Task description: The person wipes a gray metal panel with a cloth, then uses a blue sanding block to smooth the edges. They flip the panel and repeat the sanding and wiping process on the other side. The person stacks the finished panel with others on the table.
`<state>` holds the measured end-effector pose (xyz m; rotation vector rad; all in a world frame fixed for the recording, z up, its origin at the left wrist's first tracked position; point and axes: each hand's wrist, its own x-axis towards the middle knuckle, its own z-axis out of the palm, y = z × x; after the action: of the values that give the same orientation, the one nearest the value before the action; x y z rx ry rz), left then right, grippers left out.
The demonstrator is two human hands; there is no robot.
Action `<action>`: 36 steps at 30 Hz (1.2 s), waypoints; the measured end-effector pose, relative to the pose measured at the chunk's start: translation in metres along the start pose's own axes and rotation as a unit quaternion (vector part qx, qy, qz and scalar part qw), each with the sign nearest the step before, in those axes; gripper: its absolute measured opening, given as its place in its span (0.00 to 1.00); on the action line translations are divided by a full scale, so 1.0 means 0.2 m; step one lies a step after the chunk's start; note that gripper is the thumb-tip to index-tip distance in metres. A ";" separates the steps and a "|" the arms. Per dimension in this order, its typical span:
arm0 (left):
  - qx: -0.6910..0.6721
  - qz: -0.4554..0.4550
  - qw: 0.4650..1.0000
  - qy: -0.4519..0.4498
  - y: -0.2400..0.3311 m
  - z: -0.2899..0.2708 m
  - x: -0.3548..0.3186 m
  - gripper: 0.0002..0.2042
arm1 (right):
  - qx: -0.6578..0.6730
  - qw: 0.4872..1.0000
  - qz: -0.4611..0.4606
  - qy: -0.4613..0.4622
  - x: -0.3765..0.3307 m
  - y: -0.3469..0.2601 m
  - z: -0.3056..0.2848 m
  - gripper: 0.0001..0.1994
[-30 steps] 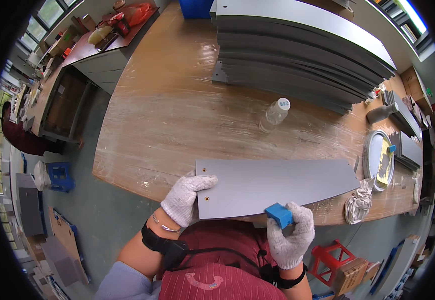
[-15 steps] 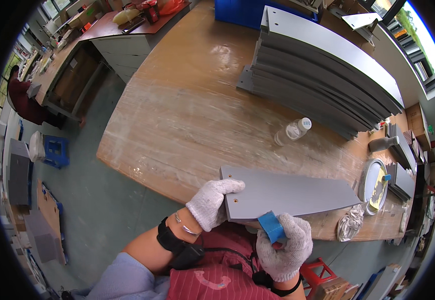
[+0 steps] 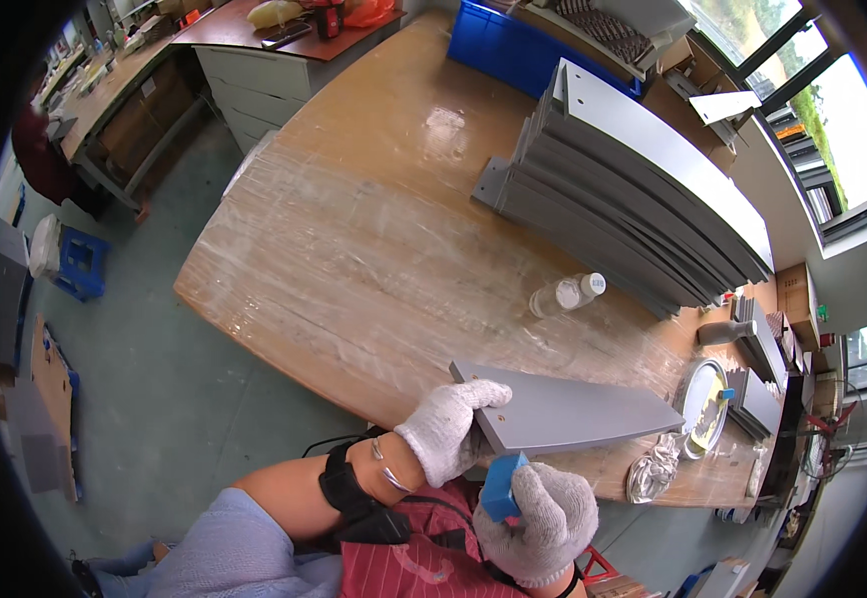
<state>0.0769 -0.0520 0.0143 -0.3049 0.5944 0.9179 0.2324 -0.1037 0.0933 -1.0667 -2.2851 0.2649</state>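
A long grey metal panel (image 3: 578,411) lies over the near edge of the wooden workbench (image 3: 373,229). My left hand (image 3: 445,429), in a white knit glove, grips the panel's left end. My right hand (image 3: 541,518), also gloved, holds a small blue block (image 3: 502,486) against the panel's near edge. A black band sits on my left wrist.
A stack of long grey panels (image 3: 633,189) fills the bench's far right. A clear plastic bottle (image 3: 566,294) lies beside it. A round tin (image 3: 702,404) and crumpled wrap (image 3: 653,468) sit at the right end. A blue crate (image 3: 513,45) and a desk (image 3: 274,50) stand behind.
The view has swung so the bench and panel sit further right and lower. Both hands keep their hold; the blue block stays at the panel's near edge.
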 end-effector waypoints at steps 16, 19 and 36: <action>0.034 -0.008 0.999 0.012 0.00 -0.01 -0.03 0.14 | 0.008 0.995 0.033 0.090 0.02 0.00 0.00 0.33; 0.046 -0.008 0.999 0.001 0.02 0.00 -0.03 0.16 | 0.033 0.991 0.069 0.111 0.00 0.06 0.05 0.30; 0.183 0.090 0.965 0.166 0.19 -0.23 0.09 0.19 | 0.055 0.780 0.472 0.407 -0.88 1.49 -0.42 0.22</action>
<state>0.0384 -0.0408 -0.0330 -0.0694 1.1008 0.9151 0.5586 -0.0448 -0.0380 -1.7525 -0.8367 0.2423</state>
